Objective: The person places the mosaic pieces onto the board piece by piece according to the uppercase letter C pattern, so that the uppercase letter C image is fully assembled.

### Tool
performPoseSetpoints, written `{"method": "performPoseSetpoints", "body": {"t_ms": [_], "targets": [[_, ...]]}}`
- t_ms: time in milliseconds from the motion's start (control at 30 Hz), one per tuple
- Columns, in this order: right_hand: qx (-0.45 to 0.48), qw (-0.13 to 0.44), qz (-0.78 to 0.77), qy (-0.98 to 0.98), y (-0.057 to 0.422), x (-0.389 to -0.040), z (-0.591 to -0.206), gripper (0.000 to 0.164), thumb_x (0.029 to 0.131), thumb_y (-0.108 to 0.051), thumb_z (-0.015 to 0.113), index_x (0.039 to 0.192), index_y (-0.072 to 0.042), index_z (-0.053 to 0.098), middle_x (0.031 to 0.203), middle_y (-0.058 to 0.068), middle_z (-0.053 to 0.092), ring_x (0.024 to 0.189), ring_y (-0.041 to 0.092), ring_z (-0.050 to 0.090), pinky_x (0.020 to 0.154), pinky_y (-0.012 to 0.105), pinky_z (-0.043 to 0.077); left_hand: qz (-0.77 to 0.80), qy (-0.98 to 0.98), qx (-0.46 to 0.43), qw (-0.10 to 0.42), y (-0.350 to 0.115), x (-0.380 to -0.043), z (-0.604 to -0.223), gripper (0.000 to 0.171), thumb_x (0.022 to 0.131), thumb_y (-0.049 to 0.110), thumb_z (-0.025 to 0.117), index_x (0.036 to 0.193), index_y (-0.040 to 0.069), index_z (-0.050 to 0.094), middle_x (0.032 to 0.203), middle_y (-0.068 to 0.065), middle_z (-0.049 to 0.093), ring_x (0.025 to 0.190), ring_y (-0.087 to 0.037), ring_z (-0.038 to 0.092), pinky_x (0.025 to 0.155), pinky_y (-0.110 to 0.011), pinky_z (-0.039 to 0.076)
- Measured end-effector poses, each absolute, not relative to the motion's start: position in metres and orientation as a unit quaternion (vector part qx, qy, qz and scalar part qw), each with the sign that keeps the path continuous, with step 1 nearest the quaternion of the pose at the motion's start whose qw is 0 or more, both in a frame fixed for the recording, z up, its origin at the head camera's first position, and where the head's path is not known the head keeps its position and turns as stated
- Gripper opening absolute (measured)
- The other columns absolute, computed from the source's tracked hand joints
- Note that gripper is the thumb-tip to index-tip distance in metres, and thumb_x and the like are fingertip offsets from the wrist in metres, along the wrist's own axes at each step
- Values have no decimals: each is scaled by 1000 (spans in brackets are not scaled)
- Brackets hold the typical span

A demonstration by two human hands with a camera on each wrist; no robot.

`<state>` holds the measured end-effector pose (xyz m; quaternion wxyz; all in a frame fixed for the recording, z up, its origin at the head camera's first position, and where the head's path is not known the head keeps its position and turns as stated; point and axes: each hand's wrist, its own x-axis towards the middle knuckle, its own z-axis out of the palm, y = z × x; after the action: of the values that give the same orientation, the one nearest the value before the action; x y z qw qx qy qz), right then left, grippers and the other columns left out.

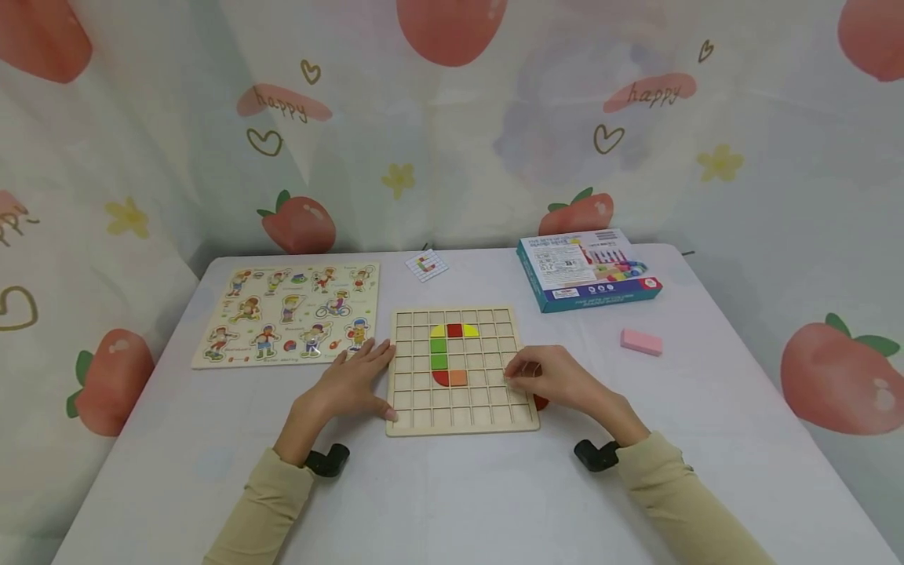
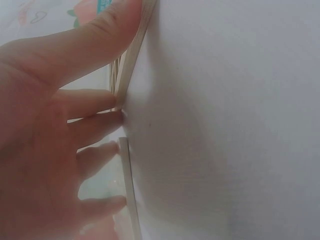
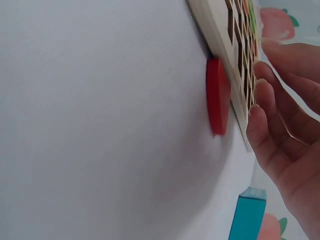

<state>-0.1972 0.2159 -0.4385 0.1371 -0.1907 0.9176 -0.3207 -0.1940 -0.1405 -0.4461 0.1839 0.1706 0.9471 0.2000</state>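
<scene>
A wooden grid board [image 1: 424, 421] lies on the table. In its cells sit two yellow rounded pieces, a red square [image 1: 454, 330], green squares [image 1: 439, 361], a red rounded piece [image 1: 441, 378] and an orange square [image 1: 458, 378]. My left hand [image 1: 348, 386] rests spread along the board's left edge, thumb at the near corner. Over the right edge hovers my right hand [image 1: 554, 378], thumb and fingers bent together near the cells; whether a piece is between them is hidden. A red piece [image 3: 218, 97] is on the table beside that edge, partly hidden by the hand in the head view.
Left of the grid board lies a picture puzzle board [image 1: 233, 314] with sports figures. Behind are a small pattern card [image 1: 427, 265] and a teal-edged box [image 1: 589, 271]. A pink block [image 1: 641, 342] lies at the right. A printed curtain [image 1: 452, 157] hangs behind the table.
</scene>
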Motion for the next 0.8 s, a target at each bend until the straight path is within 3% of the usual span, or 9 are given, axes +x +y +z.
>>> {"method": "performPoseSetpoints", "body": {"t_ms": [133,333,633,800], "targets": [[-186,133,-320,919,228,-194,-440,11,92,-13,76,103,-10,76,90,-3,68,82,16,57,66,23,51,203,947,169,184,-140,-193,-445,111,75,40,91,162,8,30,172,-8,22,160,-36,10,126,-67,6],[-182,131,-300,927,245,-189,-441,12,91,-13,77,103,-11,76,94,-3,70,85,15,57,72,24,51,198,948,170,184,-141,-194,-445,112,75,41,90,163,8,30,172,-8,22,160,-36,10,126,-67,7],[-178,173,-298,922,254,-186,-440,28,84,-16,85,109,-9,75,98,-1,67,89,19,56,74,22,51,195,947,175,184,-141,-194,-443,112,75,41,90,163,7,29,172,-9,21,160,-37,10,126,-68,7],[-176,177,-290,924,253,-185,-441,23,83,-14,84,104,-11,76,95,-1,64,90,19,55,74,23,51,195,947,175,184,-140,-194,-444,112,75,41,91,162,7,30,171,-10,22,160,-37,10,125,-68,7]]}}
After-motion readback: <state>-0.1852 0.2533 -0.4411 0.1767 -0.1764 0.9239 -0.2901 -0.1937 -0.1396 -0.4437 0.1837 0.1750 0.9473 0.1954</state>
